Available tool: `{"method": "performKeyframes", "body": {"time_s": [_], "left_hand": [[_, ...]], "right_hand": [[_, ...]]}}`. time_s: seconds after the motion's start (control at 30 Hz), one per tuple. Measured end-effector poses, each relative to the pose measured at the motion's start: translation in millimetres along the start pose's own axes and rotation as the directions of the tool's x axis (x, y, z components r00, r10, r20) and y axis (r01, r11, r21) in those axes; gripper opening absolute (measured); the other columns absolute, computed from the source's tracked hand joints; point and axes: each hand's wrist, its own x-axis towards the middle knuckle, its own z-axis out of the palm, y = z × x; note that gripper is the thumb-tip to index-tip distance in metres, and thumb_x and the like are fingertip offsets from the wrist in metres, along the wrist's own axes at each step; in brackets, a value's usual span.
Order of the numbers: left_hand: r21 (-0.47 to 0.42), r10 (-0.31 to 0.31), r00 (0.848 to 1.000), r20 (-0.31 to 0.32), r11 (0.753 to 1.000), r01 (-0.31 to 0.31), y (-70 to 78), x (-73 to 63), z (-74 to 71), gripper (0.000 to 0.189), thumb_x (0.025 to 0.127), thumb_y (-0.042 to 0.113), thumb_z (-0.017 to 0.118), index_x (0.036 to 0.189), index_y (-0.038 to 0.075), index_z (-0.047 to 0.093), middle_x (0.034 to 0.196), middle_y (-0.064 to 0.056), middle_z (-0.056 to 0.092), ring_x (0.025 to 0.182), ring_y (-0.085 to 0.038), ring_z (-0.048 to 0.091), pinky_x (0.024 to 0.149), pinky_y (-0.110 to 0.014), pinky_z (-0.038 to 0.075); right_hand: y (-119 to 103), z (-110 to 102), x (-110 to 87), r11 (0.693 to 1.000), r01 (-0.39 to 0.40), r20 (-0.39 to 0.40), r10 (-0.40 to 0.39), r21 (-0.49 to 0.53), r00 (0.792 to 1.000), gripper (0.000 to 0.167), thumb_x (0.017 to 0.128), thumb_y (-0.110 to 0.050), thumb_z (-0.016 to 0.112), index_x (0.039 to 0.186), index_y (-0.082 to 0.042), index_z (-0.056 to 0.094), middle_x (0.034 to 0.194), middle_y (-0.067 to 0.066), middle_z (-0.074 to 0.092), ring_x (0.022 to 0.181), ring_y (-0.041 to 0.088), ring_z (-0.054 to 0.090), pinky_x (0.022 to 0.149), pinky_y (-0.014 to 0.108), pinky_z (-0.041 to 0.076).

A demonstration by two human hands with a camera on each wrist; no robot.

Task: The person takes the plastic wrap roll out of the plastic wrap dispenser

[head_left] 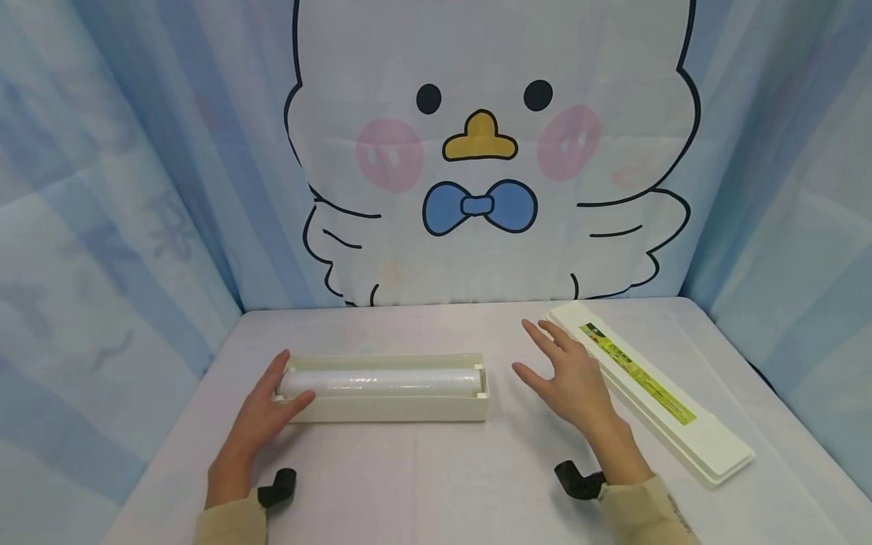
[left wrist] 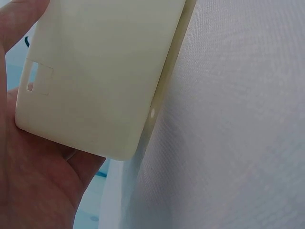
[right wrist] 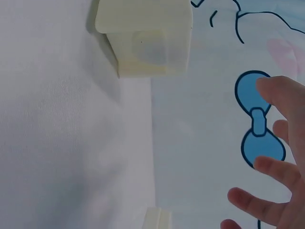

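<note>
A long cream cling film box (head_left: 395,409) lies on the table without its lid, a roll of clear film (head_left: 388,381) inside. My left hand (head_left: 257,424) grips the box's left end, the thumb over the front edge and fingers at the back. In the left wrist view, the box's smooth wall (left wrist: 100,81) fills the middle, with the palm (left wrist: 38,186) behind its end. My right hand (head_left: 575,382) is held above the table between box and lid, fingers spread and holding nothing. The right wrist view shows its fingers (right wrist: 276,171) apart from the box end (right wrist: 147,47).
On the right lies the long white lid (head_left: 722,446) with a yellow-green label (head_left: 640,375), set diagonally. A white cloth (head_left: 409,484) covers the table. Behind stands a curtain with a cartoon bird (head_left: 477,257); blue curtains (head_left: 88,250) hang at both sides.
</note>
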Motion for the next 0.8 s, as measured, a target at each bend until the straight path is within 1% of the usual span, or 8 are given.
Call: {"method": "performKeyframes", "body": {"time_s": [0.07, 0.23, 0.43, 0.8], "left_hand": [[0.0, -0.004, 1.0, 0.001, 1.0, 0.004, 0.4, 0.1, 0.3, 0.107, 0.091, 0.057, 0.069, 0.164, 0.016, 0.002, 0.168, -0.018, 0.003, 0.151, -0.045, 0.006, 0.115, -0.067, 0.011], [0.0, -0.019, 1.0, 0.007, 1.0, 0.019, 2.5, -0.4, 0.8, 0.107, 0.091, 0.057, 0.069, 0.164, 0.017, 0.001, 0.168, -0.018, 0.002, 0.151, -0.045, 0.005, 0.115, -0.068, 0.011], [-0.004, -0.023, 1.0, 0.008, 1.0, 0.023, 3.9, -1.4, 0.3, 0.107, 0.091, 0.056, 0.069, 0.164, 0.017, 0.001, 0.168, -0.017, 0.002, 0.151, -0.044, 0.005, 0.115, -0.067, 0.01], [0.002, -0.026, 1.0, 0.004, 1.0, 0.026, 4.2, -2.1, -0.3, 0.108, 0.091, 0.057, 0.069, 0.164, 0.016, 0.001, 0.168, -0.017, 0.001, 0.151, -0.044, 0.005, 0.115, -0.067, 0.01]], "right_hand": [[-1.9, 2.5, 1.2, 1.0, 0.005, 0.008, -0.005, 0.008, 1.0, 0.071, 0.092, -0.04, 0.073, 0.155, -0.021, 0.044, 0.156, 0.015, 0.041, 0.137, 0.046, 0.04, 0.102, 0.072, 0.035], [-5.8, 7.2, 3.3, 1.0, 0.015, 0.015, -0.015, 0.018, 1.0, 0.071, 0.092, -0.039, 0.073, 0.155, -0.021, 0.045, 0.155, 0.015, 0.042, 0.135, 0.046, 0.043, 0.099, 0.071, 0.036], [-10.7, 11.9, 7.2, 0.999, 0.025, 0.029, -0.026, 0.027, 0.999, 0.07, 0.093, -0.039, 0.073, 0.155, -0.022, 0.044, 0.155, 0.014, 0.042, 0.134, 0.046, 0.043, 0.099, 0.071, 0.037], [-21.5, 19.8, 13.0, 0.993, 0.089, 0.057, -0.094, 0.078, 0.994, 0.07, 0.093, -0.039, 0.072, 0.155, -0.022, 0.044, 0.155, 0.013, 0.043, 0.134, 0.044, 0.045, 0.099, 0.071, 0.038]]}}
